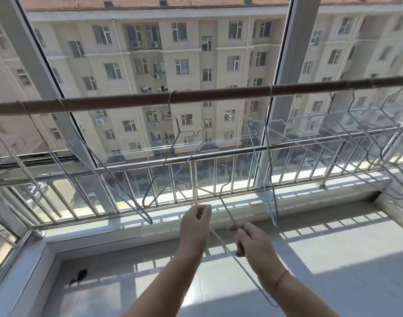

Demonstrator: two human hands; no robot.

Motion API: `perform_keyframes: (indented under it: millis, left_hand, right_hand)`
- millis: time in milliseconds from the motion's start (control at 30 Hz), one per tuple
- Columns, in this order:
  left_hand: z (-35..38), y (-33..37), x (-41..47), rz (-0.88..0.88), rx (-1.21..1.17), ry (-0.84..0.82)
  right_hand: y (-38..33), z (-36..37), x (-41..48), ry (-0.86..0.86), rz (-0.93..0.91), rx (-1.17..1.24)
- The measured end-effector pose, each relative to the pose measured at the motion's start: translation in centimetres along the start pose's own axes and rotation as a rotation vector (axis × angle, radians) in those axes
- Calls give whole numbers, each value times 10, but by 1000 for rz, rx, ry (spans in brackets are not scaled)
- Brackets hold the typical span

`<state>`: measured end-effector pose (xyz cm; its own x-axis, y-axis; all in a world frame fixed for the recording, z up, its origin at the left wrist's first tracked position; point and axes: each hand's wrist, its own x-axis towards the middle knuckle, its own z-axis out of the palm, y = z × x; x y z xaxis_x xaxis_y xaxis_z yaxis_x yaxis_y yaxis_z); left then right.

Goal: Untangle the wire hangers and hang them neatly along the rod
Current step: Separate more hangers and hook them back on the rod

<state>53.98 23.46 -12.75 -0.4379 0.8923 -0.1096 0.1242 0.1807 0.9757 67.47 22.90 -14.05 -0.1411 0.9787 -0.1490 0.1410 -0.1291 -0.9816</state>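
A brown rod (pixel 136 100) runs across the window. Several thin wire hangers hang from it: some at the left (pixel 118 179), one in the middle (pixel 180 136), a pale blue one (pixel 270 179) right of centre, and a cluster at the far right (pixel 356 133). Below the rod I hold a loose wire hanger (pixel 226 177) with its hook pointing up. My left hand (pixel 196 223) pinches one of its wires. My right hand (pixel 253 241) grips the other side, and the hanger's lower part runs down under my right forearm.
A steel railing (pixel 218 156) with vertical bars stands in front of the window glass. White window frames (pixel 285 53) slant behind the rod. A white sill (pixel 310 216) lies below, with a small dark object (pixel 80 275) on the tiled floor at the left.
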Motion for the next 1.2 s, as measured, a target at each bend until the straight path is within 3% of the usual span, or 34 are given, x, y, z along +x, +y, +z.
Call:
perform_keyframes:
  millis: [133,500,733,1200]
  left_hand:
    - [14,32,-22,51,-228,-120]
    - [-3,109,-8,109,-385,-210]
    - [-17,142,20,150,-433,-138]
    - [-33,131,42,112,-318,-24]
  right_hand:
    - [-27,15,-8,21,-82,104]
    - [-94,36,-3,142,-363,189]
    - [-131,52,25,143,-459,154]
    - [-127,69,43,65,-420,22]
